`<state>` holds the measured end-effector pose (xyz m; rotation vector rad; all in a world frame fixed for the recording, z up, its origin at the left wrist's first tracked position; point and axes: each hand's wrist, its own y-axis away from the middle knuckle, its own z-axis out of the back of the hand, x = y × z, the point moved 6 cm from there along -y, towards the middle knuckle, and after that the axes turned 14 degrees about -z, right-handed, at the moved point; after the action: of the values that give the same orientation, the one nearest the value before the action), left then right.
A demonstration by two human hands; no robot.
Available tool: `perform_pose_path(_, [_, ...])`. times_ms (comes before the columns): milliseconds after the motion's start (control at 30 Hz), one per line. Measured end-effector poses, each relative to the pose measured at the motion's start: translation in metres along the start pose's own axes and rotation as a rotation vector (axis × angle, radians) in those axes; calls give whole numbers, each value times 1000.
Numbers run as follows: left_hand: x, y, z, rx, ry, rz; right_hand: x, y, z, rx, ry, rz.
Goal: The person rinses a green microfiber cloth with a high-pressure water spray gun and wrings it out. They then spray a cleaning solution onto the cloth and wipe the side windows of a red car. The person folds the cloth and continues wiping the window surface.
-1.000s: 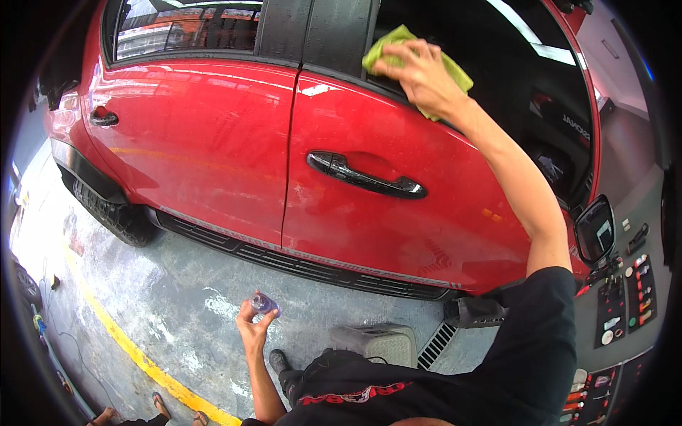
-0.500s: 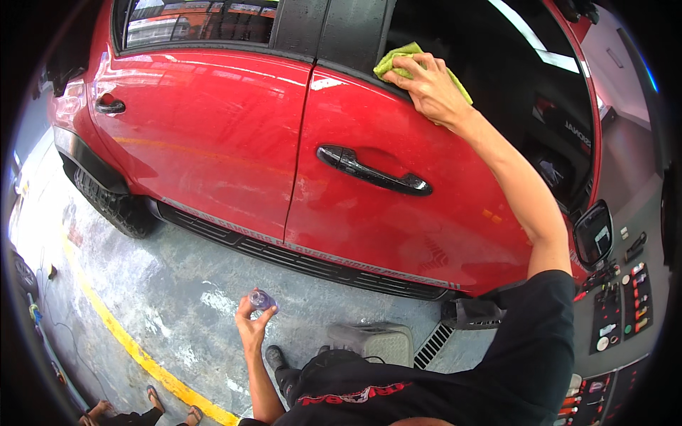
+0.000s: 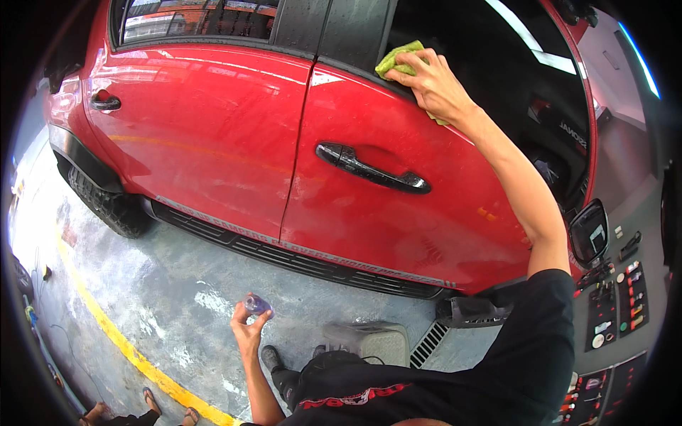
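My right hand (image 3: 439, 84) presses a yellow-green cloth (image 3: 399, 59) along the lower edge of the dark front window (image 3: 483, 78) of a red vehicle. The fingers are bent around the cloth, and a corner of it shows below the palm. Beneath it, a black door handle (image 3: 373, 169) sits on the red front door (image 3: 383, 227). Low on the left, well away from the vehicle, my left hand (image 3: 248, 332) grips a small clear purplish bottle (image 3: 258, 306) between thumb and fingers.
A grey step stool (image 3: 376, 339) stands by my feet, beside a floor drain grate (image 3: 429, 346). The black side step (image 3: 284, 254) runs under the doors. A side mirror (image 3: 589, 231) juts out at right. Another person's sandalled feet (image 3: 151, 400) show at lower left.
My right hand and the cloth have shifted slightly along the window's lower edge, and the cloth looks more bunched. My left hand with the bottle sits a little lower and further left.
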<state>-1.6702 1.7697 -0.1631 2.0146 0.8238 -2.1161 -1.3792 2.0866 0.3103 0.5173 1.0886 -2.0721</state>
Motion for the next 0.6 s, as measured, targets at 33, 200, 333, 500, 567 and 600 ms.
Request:
perform_pose_path(33, [4, 2, -3, -8, 51, 30, 0, -1, 1, -6, -12, -5])
perform_pose_path(200, [1, 4, -16, -40, 148, 78, -18, 28, 14, 28, -19, -19])
perform_pose_path(333, [2, 1, -14, -37, 130, 47, -67, 103, 24, 107, 18, -89])
perform_pose_path(500, [2, -8, -17, 39, 96, 52, -18, 45, 12, -102, -13, -78])
perform_pose_path(567, [6, -11, -13, 62, 54, -21, 16, 1, 2, -141, -42, -155])
perform_pose_path(600, [5, -11, -11, 67, 38, -54, 19, -2, 4, -138, -52, -158])
